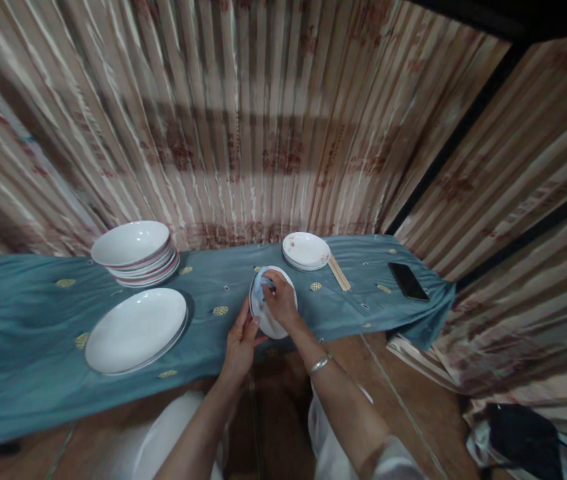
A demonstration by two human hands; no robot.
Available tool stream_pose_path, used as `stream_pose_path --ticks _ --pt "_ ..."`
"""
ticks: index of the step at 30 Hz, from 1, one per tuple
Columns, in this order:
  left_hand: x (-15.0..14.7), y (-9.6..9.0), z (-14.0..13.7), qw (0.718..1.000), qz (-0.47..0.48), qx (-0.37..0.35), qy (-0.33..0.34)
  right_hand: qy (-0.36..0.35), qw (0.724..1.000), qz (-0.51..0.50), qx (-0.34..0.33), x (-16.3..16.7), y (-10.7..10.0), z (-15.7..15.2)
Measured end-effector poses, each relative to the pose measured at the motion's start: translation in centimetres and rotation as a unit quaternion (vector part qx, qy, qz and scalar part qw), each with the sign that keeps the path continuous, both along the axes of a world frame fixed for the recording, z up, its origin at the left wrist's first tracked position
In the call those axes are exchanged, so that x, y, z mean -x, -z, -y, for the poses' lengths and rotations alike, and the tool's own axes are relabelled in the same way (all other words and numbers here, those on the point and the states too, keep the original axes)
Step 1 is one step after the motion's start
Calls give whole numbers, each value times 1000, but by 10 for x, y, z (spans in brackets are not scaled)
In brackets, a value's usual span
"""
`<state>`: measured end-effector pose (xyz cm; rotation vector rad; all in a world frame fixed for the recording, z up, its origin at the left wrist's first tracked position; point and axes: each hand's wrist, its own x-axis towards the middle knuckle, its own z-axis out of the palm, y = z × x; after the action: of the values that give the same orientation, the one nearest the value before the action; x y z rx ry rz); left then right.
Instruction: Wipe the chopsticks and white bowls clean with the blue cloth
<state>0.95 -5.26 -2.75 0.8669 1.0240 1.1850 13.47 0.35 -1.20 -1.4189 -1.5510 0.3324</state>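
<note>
A small white plate (274, 327) is held tilted above the front edge of the cloth-covered table. My left hand (243, 337) grips its lower left rim, thumb on the face and fingers beneath. My right hand (279, 297) presses a bunched light-blue cloth (259, 285) against the upper left of the plate's face, its fingers closed round the cloth. Behind it to the right lies a stack of small white plates (306, 249) with red flower marks. Wooden chopsticks (339, 273) lie beside that stack.
Left on the teal tablecloth (243, 267) stand stacked white bowls (133, 245) and, in front, large oval plates (136, 331). A black phone (408, 281) lies near the right end. A pleated curtain (263, 133) hangs behind. A dark bag (523, 437) is on the floor at right.
</note>
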Motion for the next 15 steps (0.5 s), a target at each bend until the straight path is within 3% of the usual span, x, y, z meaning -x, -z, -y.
stream_pose_path --ticks 8,15 --pt "1 0 -1 1000 9 7 3 38 989 141 16 -33 23 -14" --pt "2 -2 -2 1000 25 16 3 11 957 252 145 -49 30 23"
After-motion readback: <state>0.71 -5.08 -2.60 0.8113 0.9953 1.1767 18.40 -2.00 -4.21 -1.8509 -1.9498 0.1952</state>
